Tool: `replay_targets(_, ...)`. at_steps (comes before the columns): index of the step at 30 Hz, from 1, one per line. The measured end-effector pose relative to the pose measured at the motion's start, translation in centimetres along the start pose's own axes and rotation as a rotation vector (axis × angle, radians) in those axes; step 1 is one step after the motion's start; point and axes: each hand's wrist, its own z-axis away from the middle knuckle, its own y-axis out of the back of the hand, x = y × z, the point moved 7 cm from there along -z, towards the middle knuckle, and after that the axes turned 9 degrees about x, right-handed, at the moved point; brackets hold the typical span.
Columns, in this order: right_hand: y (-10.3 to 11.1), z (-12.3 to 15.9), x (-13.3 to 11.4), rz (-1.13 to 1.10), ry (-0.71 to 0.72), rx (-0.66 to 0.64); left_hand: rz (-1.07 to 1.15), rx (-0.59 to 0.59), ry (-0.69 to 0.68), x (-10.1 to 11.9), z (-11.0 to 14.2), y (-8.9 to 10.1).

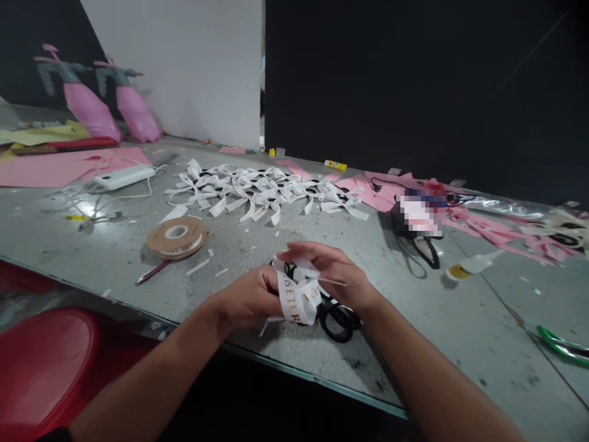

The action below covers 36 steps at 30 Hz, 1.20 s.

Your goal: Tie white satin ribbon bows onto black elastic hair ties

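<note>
Ribbon [291, 302] loops between left fingers [269, 301] pinching it and right fingers [309, 250] of unclear grip.

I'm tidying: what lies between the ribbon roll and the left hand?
In the head view, small white scraps lie between the ribbon roll and left hand.

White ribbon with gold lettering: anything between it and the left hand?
Nothing visible: the left hand holds the white ribbon directly. The black loops show on the ribbon's far side from that hand, below the right hand.
</note>
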Motion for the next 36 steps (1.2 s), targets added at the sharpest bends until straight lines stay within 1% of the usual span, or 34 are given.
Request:
replay_targets(1, 0.3, -0.2, -0.1, 0.0, 0.011, 0.034, 0.032, 0.014, 0.001, 0.0, 0.0, 0.1)
replay_targets(2, 0.9, -0.4, -0.1, 0.057, 0.023, 0.099, 0.055, 0.03, 0.002, 0.0, 0.0, 0.2)
replay_targets(3, 1.7, -0.7, -0.2, 0.183, 0.046, 0.186, 0.067, 0.046, 0.008, -0.1, 0.0, 0.4)
replay_targets(5, 3.3, -0.8, -1.0, 0.568, 0.151, 0.386, 0.083, 0.082, 0.041, -0.3, 0.0, 0.8)
replay_targets(6, 3.8, -0.7, -1.8, 0.763, 0.233, 0.468, 0.093, 0.097, 0.064, -0.4, 0.0, 0.9)
replay_targets(7, 3.8, -0.5, -2.5, 0.921, 0.326, 0.511, 0.111, 0.111, 0.082, -0.5, 0.0, 1.1)
replay_targets(8, 3.5, -0.3, -3.1, 1.024, 0.419, 0.504, 0.139, 0.12, 0.095, -0.6, 0.0, 1.2)
replay_targets(9, 2.9, -0.1, -3.3, 1.073, 0.498, 0.444, 0.171, 0.126, 0.106, -0.6, 0.0, 1.2)
replay_targets(11, 1.1, 0.2, -3.2, 1.055, 0.593, 0.224, 0.23, 0.121, 0.132, -0.7, 0.1, 1.1)
replay_targets(12, 0.2, 0.4, -2.9, 1.014, 0.61, 0.112, 0.253, 0.108, 0.147, -0.7, 0.2, 0.9)
replay_targets(13, -0.6, 0.6, -2.6, 0.964, 0.613, 0.027, 0.27, 0.087, 0.169, -0.7, 0.3, 0.5)
replay_targets(15, -1.6, 0.8, -2.3, 0.856, 0.609, -0.057, 0.286, 0.031, 0.217, -0.8, 0.5, -0.3)
replay_targets(18, -2.7, 1.0, -2.3, 0.723, 0.628, -0.113, 0.308, 0.0, 0.256, -0.6, 0.9, -1.2)
replay_targets(20, -2.7, 1.1, -2.5, 0.685, 0.645, -0.092, 0.314, 0.009, 0.264, -0.5, 1.0, -1.4)
replay_targets(22, -2.3, 1.0, -2.7, 0.69, 0.65, -0.027, 0.318, 0.007, 0.274, -0.5, 1.2, -1.6)
replay_targets(24, -1.9, 0.9, -2.8, 0.693, 0.643, 0.037, 0.28, 0.005, 0.269, -0.4, 1.2, -1.5)
replay_targets(26, -1.6, 0.8, -2.7, 0.676, 0.606, 0.076, 0.205, 0.044, 0.24, -0.2, 1.1, -1.1)
replay_targets(28, -1.3, 0.5, -2.2, 0.628, 0.504, 0.107, 0.145, 0.12, 0.187, 0.2, 0.9, -0.4)
replay_targets(31, -0.9, 0.1, -1.2, 0.501, 0.313, 0.152, 0.094, 0.226, 0.104, 0.9, 0.8, 0.4)
replay_targets(36, -0.4, 0.0, -0.1, 0.274, 0.115, 0.205, 0.037, 0.37, -0.011, 1.6, 0.9, 2.1)
